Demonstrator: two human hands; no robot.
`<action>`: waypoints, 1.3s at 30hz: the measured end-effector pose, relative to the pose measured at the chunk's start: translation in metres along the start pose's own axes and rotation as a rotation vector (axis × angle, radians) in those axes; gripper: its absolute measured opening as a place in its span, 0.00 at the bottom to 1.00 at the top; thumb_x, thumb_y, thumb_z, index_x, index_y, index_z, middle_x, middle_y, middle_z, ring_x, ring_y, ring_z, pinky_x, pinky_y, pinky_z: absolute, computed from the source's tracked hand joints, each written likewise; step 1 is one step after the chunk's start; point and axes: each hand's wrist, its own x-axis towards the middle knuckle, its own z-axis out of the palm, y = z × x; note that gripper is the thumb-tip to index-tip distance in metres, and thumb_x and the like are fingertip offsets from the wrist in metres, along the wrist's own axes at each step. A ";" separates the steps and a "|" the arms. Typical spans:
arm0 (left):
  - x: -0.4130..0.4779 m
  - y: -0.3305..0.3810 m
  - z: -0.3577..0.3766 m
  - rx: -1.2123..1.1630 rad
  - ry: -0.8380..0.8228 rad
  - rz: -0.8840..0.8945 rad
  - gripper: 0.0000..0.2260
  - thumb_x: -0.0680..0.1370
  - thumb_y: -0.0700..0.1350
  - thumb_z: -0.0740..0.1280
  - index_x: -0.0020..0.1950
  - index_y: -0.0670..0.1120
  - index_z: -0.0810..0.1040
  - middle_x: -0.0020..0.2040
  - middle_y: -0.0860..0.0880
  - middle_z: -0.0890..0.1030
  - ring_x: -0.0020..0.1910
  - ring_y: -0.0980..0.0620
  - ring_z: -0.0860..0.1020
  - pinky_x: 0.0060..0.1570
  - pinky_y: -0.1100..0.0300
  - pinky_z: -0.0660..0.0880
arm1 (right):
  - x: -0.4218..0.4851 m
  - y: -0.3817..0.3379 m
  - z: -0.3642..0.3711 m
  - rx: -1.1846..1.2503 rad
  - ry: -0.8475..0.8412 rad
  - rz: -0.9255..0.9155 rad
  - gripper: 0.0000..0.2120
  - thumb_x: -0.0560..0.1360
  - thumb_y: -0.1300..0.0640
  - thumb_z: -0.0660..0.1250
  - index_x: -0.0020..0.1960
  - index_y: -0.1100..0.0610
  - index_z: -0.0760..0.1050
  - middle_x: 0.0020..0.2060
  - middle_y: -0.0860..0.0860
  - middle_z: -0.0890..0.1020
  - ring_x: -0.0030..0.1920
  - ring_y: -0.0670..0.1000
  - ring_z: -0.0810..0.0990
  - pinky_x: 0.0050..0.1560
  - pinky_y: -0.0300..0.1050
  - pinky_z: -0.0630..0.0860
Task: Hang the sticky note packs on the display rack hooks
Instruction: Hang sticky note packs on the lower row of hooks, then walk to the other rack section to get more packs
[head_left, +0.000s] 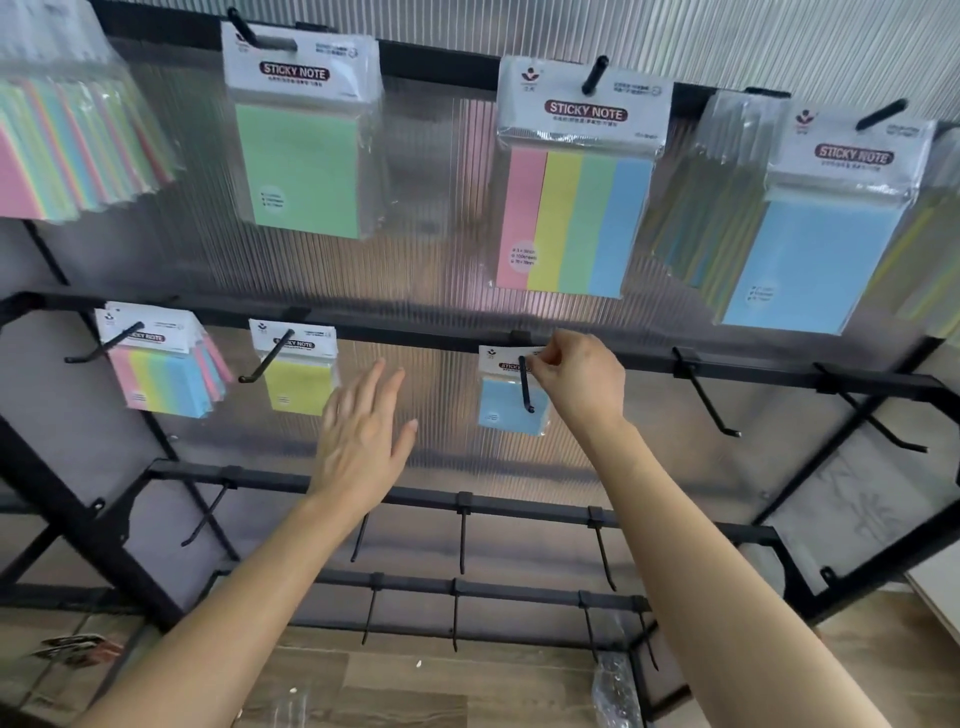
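From the head camera, the small blue sticky note pack (511, 395) hangs just under the rack's middle rail (415, 332). It is threaded on a hook (525, 384) whose shaft runs down across its front. Its long axis is upright: white header card at the rail, blue pad below, printed face toward the camera. The right hand (576, 379) pinches the header's upper right corner between thumb and fingertips. The left hand (363, 431) hovers below the rail, fingers straight and spread, holding nothing. It sits over the open stretch of ribbed panel (447, 384) between the blue pack and a yellow pack (298, 379). Further right along the rail a bare hook (706, 395) juts out, well apart from the blue pack's edge.
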 end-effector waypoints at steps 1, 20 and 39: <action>0.000 0.000 0.000 0.000 0.002 0.000 0.24 0.77 0.47 0.64 0.70 0.40 0.66 0.71 0.39 0.65 0.68 0.39 0.67 0.66 0.44 0.61 | 0.003 0.000 0.001 -0.023 0.016 -0.009 0.09 0.74 0.54 0.65 0.38 0.57 0.71 0.40 0.53 0.80 0.42 0.53 0.75 0.36 0.43 0.65; -0.048 -0.018 0.002 0.006 -0.073 -0.041 0.23 0.77 0.47 0.64 0.69 0.40 0.66 0.70 0.39 0.67 0.67 0.38 0.68 0.64 0.42 0.64 | -0.100 -0.008 0.034 -0.029 -0.236 -0.068 0.22 0.78 0.50 0.60 0.70 0.54 0.62 0.66 0.52 0.70 0.65 0.54 0.68 0.61 0.48 0.65; -0.207 -0.193 -0.131 0.124 -0.093 -0.221 0.25 0.76 0.53 0.52 0.67 0.41 0.70 0.66 0.39 0.72 0.64 0.40 0.72 0.60 0.43 0.69 | -0.234 -0.246 0.087 0.058 -0.441 -0.400 0.30 0.79 0.50 0.58 0.76 0.50 0.48 0.76 0.54 0.50 0.76 0.54 0.46 0.73 0.50 0.43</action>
